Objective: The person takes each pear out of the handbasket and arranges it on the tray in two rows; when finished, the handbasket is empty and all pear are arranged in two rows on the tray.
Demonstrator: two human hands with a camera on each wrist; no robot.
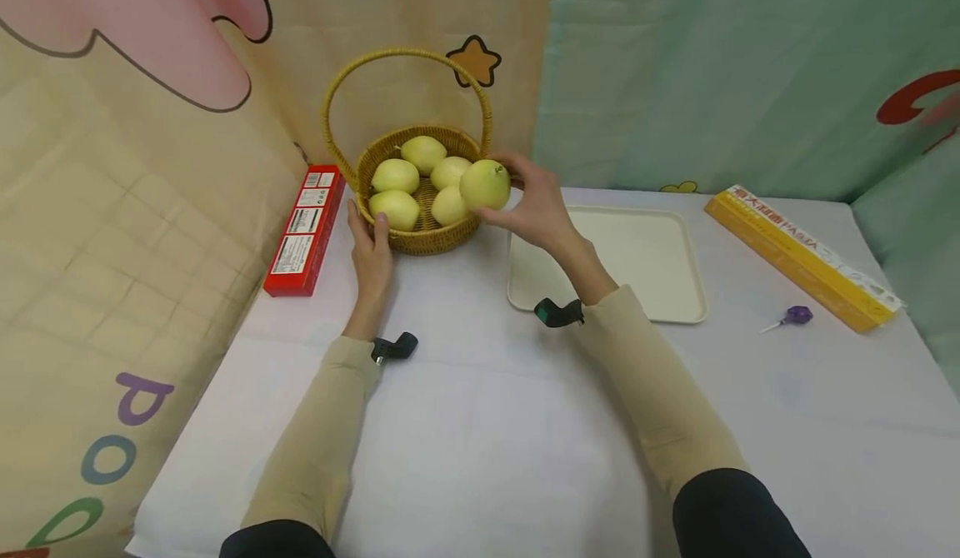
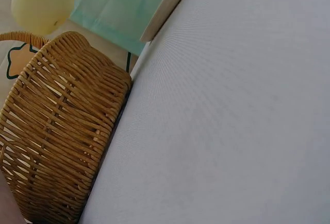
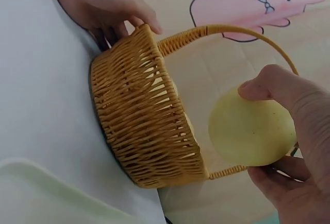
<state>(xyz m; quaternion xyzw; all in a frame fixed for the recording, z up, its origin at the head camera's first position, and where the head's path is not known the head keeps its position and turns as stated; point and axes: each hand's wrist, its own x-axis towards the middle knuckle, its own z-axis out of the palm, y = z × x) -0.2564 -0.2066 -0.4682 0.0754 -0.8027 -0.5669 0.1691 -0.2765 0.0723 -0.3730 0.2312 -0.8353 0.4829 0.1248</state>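
The left hand point(image 1: 371, 254) pinches the left rim of a round tan wicker basket point(image 1: 426, 243) between thumb and fingers; the right hand point(image 1: 542, 206) curls its fingers around a rounded yellow-green pear point(image 1: 483, 185) above the right rim. Five similar pears point(image 1: 395, 176) lie inside.

Left curtain point(image 1: 150, 291): blue "O" point(image 1: 87, 463)
Red box point(image 1: 305, 229): barcode point(image 1: 318, 180), fine print unreadable
Yellow box point(image 1: 806, 262): Chinese characters point(image 1: 765, 206), too blurred

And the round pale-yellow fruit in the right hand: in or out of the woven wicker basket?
Out. Right wrist view: right hand holds the fruit above the basket rim, visible gap between.
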